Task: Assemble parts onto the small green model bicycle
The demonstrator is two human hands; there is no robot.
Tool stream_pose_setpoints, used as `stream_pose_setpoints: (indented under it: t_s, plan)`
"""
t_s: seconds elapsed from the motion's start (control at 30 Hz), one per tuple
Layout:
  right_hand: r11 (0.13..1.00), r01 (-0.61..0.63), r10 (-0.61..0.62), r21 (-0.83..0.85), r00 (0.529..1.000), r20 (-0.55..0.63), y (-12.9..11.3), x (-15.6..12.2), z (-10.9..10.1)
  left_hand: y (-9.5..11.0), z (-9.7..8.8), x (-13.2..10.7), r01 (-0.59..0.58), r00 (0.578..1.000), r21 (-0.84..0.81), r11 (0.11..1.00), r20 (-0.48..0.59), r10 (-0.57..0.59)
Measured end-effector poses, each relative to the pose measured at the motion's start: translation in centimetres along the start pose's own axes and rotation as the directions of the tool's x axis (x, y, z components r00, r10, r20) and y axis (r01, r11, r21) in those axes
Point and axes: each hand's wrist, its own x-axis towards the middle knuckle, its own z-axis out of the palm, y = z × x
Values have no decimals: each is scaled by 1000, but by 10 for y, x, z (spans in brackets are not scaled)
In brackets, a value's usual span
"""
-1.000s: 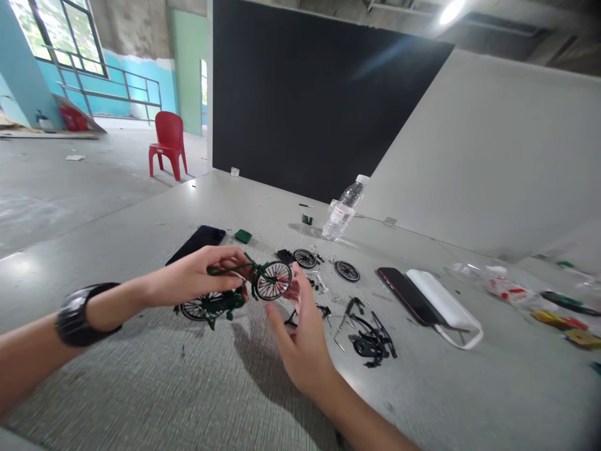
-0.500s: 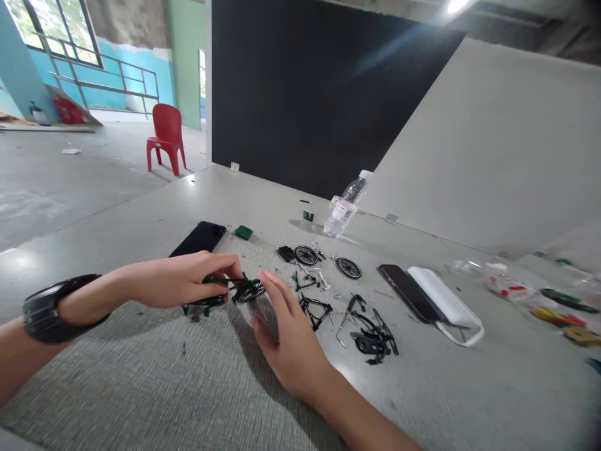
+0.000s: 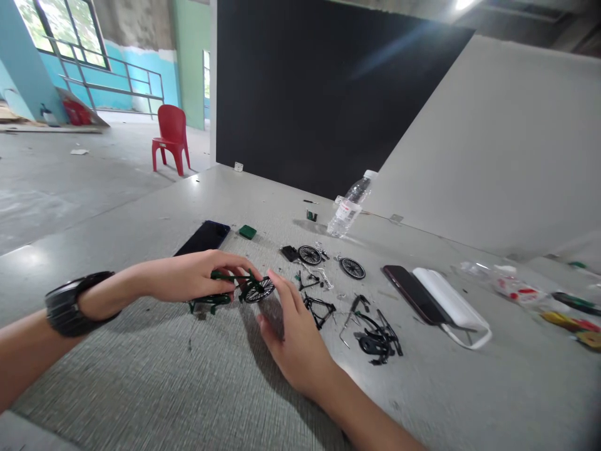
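My left hand, with a black watch on its wrist, is closed around the dark green frame of a small model bicycle. A black spoked wheel sits at the right end of that frame. Beside the wheel is my right hand, its fingertips at the wheel's upper right edge and its thumb held apart below. Whether those fingertips touch the wheel is hard to make out. The fingers of my left hand hide part of the frame.
Right of my hands lie loose wheels, a black frame and several dark bicycle parts. A phone, a green block, a plastic bottle, a second phone and a white power bank surround them.
The wheel on the model bicycle shows more fully between my hands now. Both hands sit slightly further right in the picture, as does the whole scene.
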Motion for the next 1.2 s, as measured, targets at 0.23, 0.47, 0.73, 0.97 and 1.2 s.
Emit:
stream_pose_setpoints:
  t_s: [0.23, 0.47, 0.73, 0.97, 1.2]
  plan:
    - [997, 29, -30, -68, 999, -16, -1, -3, 3, -2, 0, 0, 17, 1000, -14, 1000, 3, -17]
    - [868, 148, -173, -473, 985, -9, 30, -1, -38, 1, -2, -1, 27, 999, -30, 999, 21, -26]
    - [831, -142, 148, -538, 988, -31, 84, -16, -73, -1, -1, -1, 69, 997, -36, 997, 27, -68]
    - [823, -212, 285, -527, 957, 59, 82, -23, -57, -1, 1, 1, 53, 999, -2, 999, 1, -53]
    - [841, -180, 221, -510, 975, 20, 88, -25, -55, -8, 4, 9, 129, 969, 123, 984, -227, -99]
